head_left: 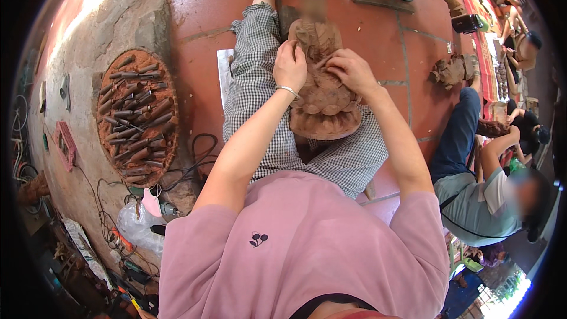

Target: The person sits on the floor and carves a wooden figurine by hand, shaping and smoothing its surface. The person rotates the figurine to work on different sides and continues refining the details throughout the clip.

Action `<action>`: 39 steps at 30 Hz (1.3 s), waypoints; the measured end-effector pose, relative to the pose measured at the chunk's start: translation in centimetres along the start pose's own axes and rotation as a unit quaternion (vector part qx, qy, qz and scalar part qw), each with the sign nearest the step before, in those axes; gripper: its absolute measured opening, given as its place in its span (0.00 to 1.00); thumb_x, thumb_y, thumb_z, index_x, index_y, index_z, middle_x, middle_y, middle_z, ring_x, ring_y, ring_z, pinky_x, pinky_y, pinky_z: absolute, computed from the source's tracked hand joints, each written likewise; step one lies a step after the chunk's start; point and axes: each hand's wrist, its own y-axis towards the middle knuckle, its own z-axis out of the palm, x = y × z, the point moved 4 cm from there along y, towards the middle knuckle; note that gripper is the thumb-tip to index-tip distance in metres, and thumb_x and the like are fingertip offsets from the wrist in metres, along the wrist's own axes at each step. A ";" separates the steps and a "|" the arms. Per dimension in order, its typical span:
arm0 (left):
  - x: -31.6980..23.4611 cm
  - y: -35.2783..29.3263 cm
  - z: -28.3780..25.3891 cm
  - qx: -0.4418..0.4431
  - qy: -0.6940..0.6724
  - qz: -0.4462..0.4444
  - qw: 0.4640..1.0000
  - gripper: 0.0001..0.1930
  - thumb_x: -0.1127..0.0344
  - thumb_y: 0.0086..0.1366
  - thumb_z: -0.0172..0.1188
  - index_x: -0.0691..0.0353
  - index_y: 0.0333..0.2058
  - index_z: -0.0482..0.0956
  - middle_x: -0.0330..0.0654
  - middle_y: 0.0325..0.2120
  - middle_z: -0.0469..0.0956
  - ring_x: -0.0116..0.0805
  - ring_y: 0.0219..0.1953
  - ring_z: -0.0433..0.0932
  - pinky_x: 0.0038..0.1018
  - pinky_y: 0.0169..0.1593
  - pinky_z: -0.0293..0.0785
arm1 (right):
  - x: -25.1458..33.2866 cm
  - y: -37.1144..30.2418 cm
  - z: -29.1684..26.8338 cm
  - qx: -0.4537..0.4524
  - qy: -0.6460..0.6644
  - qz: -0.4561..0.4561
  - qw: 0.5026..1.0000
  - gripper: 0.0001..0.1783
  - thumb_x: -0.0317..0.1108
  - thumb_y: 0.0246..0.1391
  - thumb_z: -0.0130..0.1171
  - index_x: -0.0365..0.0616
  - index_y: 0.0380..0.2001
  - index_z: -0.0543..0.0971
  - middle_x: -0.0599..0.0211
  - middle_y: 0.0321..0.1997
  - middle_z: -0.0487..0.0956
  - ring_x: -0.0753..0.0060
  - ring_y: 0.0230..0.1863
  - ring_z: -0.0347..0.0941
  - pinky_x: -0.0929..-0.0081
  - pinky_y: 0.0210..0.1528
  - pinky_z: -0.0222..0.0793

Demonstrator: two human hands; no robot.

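Head view from where I'm watching: the carved wooden figure (323, 91) lies across the person's lap on the checkered trousers (260, 82), top end pointing away over the red tile floor (207, 0). Left hand (290, 66) sits on its left edge, fingers curled down onto the wood — the right hand (352, 71) presses on the upper right part, fingers bent together. Round tray of chisels (137, 115) sits well off to the left. Another person (478, 195) sits on the right.
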 end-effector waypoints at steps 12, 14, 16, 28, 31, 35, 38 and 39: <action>0.1 0.2 0.0 0.009 -0.011 -0.014 1.000 0.18 0.59 0.68 0.49 0.64 0.49 0.76 0.50 0.54 0.73 0.50 0.55 0.73 0.39 0.56 0.70 | -1.9 -2.4 -1.4 -0.044 0.041 0.086 0.994 0.07 0.33 0.52 0.62 0.45 0.34 0.80 0.66 0.35 0.78 0.61 0.43 0.74 0.66 0.44 0.71; 0.1 0.2 0.0 0.006 -0.007 -0.013 1.000 0.18 0.59 0.68 0.49 0.64 0.49 0.76 0.50 0.55 0.73 0.50 0.55 0.73 0.39 0.56 0.70 | -0.1 -1.5 -0.4 -0.026 0.019 0.043 0.999 0.06 0.33 0.52 0.62 0.45 0.34 0.81 0.67 0.36 0.78 0.61 0.42 0.74 0.67 0.44 0.71; 0.2 0.2 0.0 0.005 -0.004 -0.011 1.000 0.18 0.59 0.68 0.49 0.64 0.49 0.76 0.50 0.55 0.73 0.50 0.55 0.73 0.39 0.56 0.70 | 1.2 -0.5 0.6 -0.006 0.013 0.025 1.000 0.06 0.33 0.51 0.63 0.46 0.33 0.81 0.69 0.36 0.78 0.62 0.42 0.73 0.68 0.45 0.70; -0.1 0.2 -0.2 0.007 -0.009 -0.017 1.000 0.18 0.59 0.68 0.49 0.65 0.49 0.76 0.50 0.54 0.73 0.50 0.56 0.73 0.39 0.57 0.69 | 1.9 0.9 0.4 0.007 -0.026 -0.037 0.999 0.06 0.34 0.48 0.64 0.47 0.31 0.82 0.71 0.33 0.77 0.63 0.39 0.72 0.67 0.41 0.71; 0.5 0.2 0.0 0.000 -0.007 -0.001 1.000 0.18 0.59 0.68 0.49 0.64 0.49 0.76 0.50 0.54 0.73 0.50 0.56 0.72 0.39 0.57 0.69 | 1.3 0.2 -0.5 0.016 -0.051 -0.047 0.997 0.05 0.34 0.47 0.65 0.48 0.29 0.81 0.72 0.32 0.76 0.64 0.39 0.72 0.67 0.42 0.72; -0.3 -0.1 0.1 -0.002 -0.006 -0.015 1.000 0.18 0.59 0.68 0.49 0.64 0.48 0.77 0.50 0.53 0.74 0.50 0.55 0.73 0.38 0.56 0.70 | 0.2 -0.4 -1.3 0.007 -0.064 -0.046 0.997 0.05 0.33 0.47 0.65 0.47 0.29 0.81 0.72 0.32 0.76 0.64 0.39 0.72 0.67 0.42 0.72; -0.2 0.2 -0.1 0.003 -0.016 -0.022 1.000 0.17 0.59 0.68 0.49 0.64 0.48 0.77 0.50 0.53 0.74 0.50 0.55 0.73 0.38 0.56 0.71 | 1.8 0.8 0.6 0.000 -0.027 -0.053 0.998 0.06 0.34 0.46 0.65 0.47 0.29 0.81 0.72 0.33 0.76 0.64 0.39 0.72 0.68 0.41 0.72; 0.0 0.1 0.0 0.001 -0.014 -0.018 1.000 0.17 0.59 0.68 0.49 0.64 0.48 0.77 0.50 0.53 0.74 0.50 0.55 0.73 0.38 0.56 0.70 | 1.6 0.7 0.6 0.001 -0.024 -0.041 0.999 0.06 0.33 0.47 0.65 0.47 0.29 0.81 0.72 0.33 0.76 0.64 0.39 0.72 0.68 0.41 0.72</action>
